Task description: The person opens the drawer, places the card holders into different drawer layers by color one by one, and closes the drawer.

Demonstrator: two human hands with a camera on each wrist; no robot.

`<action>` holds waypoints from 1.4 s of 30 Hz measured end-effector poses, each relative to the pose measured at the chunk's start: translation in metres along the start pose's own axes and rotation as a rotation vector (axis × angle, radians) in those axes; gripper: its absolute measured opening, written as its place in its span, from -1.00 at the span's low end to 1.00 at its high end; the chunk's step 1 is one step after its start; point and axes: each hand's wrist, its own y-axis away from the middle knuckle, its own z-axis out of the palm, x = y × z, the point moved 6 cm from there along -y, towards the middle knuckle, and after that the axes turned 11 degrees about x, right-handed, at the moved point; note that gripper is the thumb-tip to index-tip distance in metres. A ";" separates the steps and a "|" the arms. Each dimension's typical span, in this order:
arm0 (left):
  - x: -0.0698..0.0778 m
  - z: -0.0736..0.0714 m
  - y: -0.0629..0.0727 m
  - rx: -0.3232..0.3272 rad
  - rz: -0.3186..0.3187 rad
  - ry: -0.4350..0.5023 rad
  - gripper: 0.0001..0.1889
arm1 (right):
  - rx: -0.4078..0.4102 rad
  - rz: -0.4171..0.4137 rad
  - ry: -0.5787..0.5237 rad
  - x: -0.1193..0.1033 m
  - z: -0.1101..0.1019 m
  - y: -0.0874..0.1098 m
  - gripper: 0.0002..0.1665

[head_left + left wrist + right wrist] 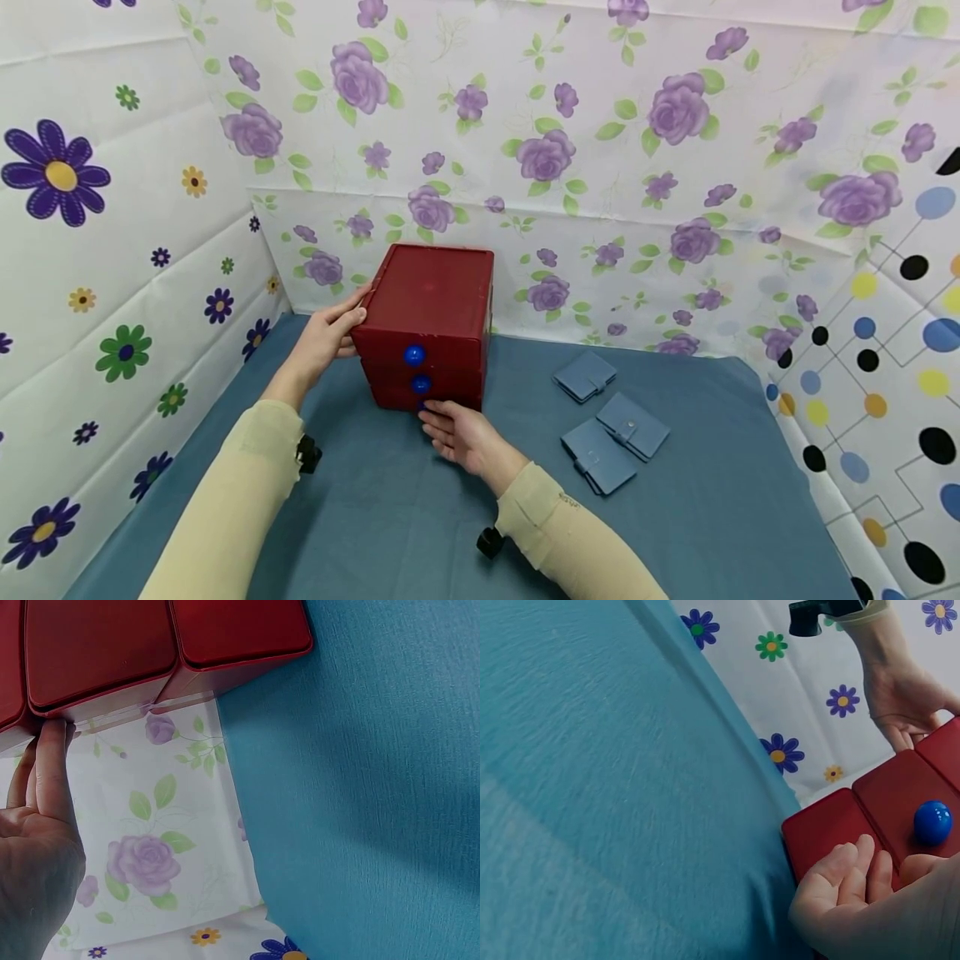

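Observation:
A small red drawer chest (431,292) with round blue knobs stands toward the back of the table. My left hand (330,333) rests on its left side, thumb near the upper front edge; the left wrist view shows straight fingers (52,769) along the side of the chest. At the lowest drawer, my right hand (468,437) pinches the bottom knob (422,406), which the fingertips mostly cover. In the right wrist view the fingers (853,885) are bent in front of that drawer, and the middle knob (933,823) shows beside them. All the drawers sit closed.
Right of the chest lie three blue-grey wallets with snap straps: one farther back (585,377), and one (633,425) overlapping another (598,457). A blue cloth (375,533) covers the table. Flowered sheeting (600,208) hangs close behind the chest.

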 end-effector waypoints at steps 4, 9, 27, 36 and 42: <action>0.000 0.000 0.000 0.001 0.000 0.000 -0.33 | 0.005 0.031 0.011 0.004 -0.004 0.000 -0.45; 0.001 0.000 0.000 -0.002 0.002 0.003 -0.32 | 0.008 0.080 0.005 0.009 -0.007 0.000 -0.44; -0.001 0.000 0.000 -0.001 0.012 -0.004 -0.35 | -0.002 0.105 0.013 0.013 0.005 -0.013 -0.34; -0.002 0.000 0.000 -0.002 0.014 -0.008 -0.35 | 0.011 0.090 0.016 0.012 0.006 -0.020 -0.31; -0.001 0.000 0.000 -0.002 0.011 -0.014 -0.35 | 0.028 0.068 0.036 0.013 0.006 -0.020 -0.32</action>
